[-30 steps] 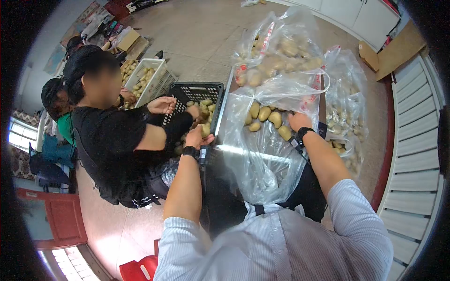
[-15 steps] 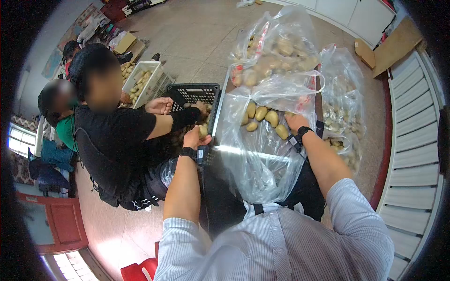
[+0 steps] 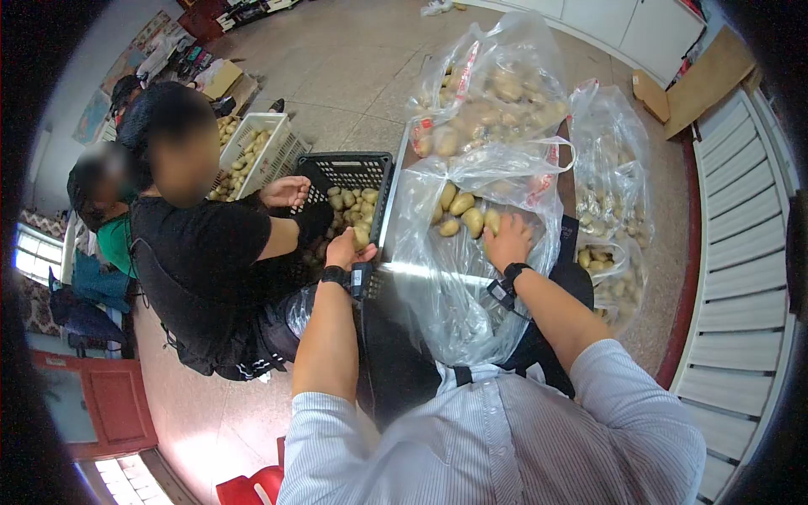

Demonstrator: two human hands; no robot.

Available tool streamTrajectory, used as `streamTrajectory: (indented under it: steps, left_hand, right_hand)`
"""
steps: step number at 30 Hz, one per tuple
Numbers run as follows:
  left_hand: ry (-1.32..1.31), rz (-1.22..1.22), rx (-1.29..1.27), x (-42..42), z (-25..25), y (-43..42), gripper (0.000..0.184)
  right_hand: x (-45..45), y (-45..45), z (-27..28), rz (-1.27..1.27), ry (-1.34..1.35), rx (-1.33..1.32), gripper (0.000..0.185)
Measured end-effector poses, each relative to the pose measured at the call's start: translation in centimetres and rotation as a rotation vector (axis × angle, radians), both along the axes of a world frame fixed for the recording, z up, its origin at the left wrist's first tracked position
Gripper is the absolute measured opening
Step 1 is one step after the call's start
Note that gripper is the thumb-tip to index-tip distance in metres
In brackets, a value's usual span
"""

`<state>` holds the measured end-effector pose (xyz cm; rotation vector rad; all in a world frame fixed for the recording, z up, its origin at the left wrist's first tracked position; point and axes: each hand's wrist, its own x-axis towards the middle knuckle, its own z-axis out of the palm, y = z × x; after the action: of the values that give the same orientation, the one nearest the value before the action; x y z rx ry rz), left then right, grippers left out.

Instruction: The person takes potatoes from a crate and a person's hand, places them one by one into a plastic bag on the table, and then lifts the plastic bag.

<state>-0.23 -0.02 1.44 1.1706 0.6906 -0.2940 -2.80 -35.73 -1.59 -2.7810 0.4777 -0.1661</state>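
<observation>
My left hand point(image 3: 343, 251) is closed around a potato point(image 3: 362, 239) at the near right corner of a black plastic crate point(image 3: 385, 181). My right hand point(image 3: 510, 242) lies over the clear plastic bag point(image 3: 459, 307) on the table, fingers spread, touching a potato point(image 3: 492, 220) beside its thumb. Several more loose potatoes point(image 3: 461, 204) lie just left of that hand, in the bag's mouth. Potatoes point(image 3: 345, 200) also fill part of the crate. Both my wrists wear black bands with small devices.
To my left a co-worker in black point(image 3: 198, 269) reaches over the crate, one hand point(image 3: 286, 191) at its far left side. Behind stands a white crate point(image 3: 284, 139) of potatoes. Full potato bags point(image 3: 505, 93) stand at the table's far end, and others point(image 3: 610, 168) at its right.
My right hand has moved left and toward me, its fingers now spread; the loose potatoes have shifted. The co-worker's arm has drawn back, uncovering potatoes in the crate. My left hand stays nearly still.
</observation>
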Motion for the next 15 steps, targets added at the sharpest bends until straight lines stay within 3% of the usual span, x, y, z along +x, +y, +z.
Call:
streamTrajectory:
  steps: [5, 8, 14, 15]
  left_hand:
    - [-0.048, -0.029, 0.034, 0.1, -1.2, 0.9, 0.036]
    - [-0.096, -0.101, 0.078, 0.2, -0.8, 0.9, 0.037]
    - [-0.01, 0.003, 0.118, -0.2, -1.6, 1.8, 0.034]
    - [-0.159, -0.372, 0.733, 0.0, -2.6, 2.4, 0.036]
  right_hand:
    - [-0.6, 0.1, -0.2, 0.204, -0.035, 0.116, 0.057]
    - [-0.3, -0.2, -0.3, 0.329, -0.067, 0.083, 0.057]
    - [-0.8, 0.3, 1.2, 0.377, -0.064, -0.01, 0.059]
    - [-0.9, 0.4, 1.4, 0.407, -0.061, -0.015, 0.059]
